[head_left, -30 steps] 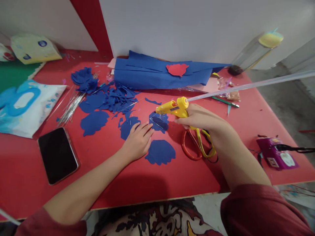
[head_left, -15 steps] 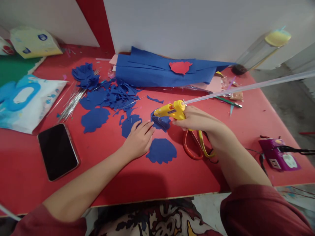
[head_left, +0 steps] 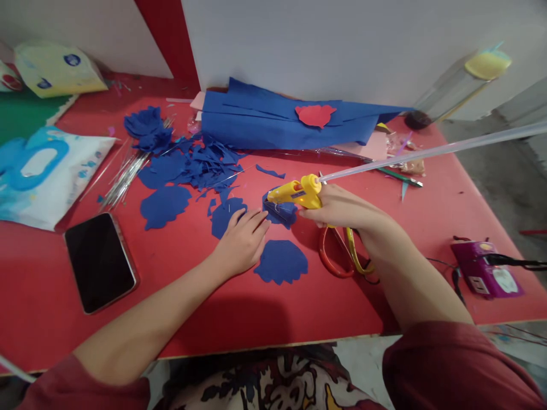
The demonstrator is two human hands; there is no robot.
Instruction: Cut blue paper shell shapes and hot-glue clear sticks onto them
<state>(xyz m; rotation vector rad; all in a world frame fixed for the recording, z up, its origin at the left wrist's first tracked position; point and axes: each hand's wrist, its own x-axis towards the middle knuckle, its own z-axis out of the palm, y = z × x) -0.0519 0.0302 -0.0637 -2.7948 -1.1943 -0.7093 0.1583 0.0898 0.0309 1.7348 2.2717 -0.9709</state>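
Note:
In my right hand (head_left: 337, 208) is a yellow hot glue gun (head_left: 294, 192), with a long clear glue stick (head_left: 427, 151) sticking out of its back. The gun's nozzle rests at the left end of a folded blue paper piece (head_left: 282, 212) on the table. My left hand (head_left: 243, 239) lies with fingers stretched out, fingertips at the left edge of that piece and over a blue paper petal (head_left: 224, 221). Another scalloped blue petal (head_left: 281, 262) lies flat just right of my left hand. Red and yellow-handled scissors (head_left: 335, 256) lie partly under my right forearm.
Blue paper scraps (head_left: 213, 165), a blue paper flower (head_left: 147, 128) and thin wires (head_left: 126, 182) lie at the back left. A phone (head_left: 100, 262) and a wipes pack (head_left: 64, 176) are on the left. Blue sheets (head_left: 265, 122) line the wall; a purple power block (head_left: 485, 269) sits right.
The view has shifted very slightly. Both hands, the glue gun and the folded blue piece stay nearly where they were.

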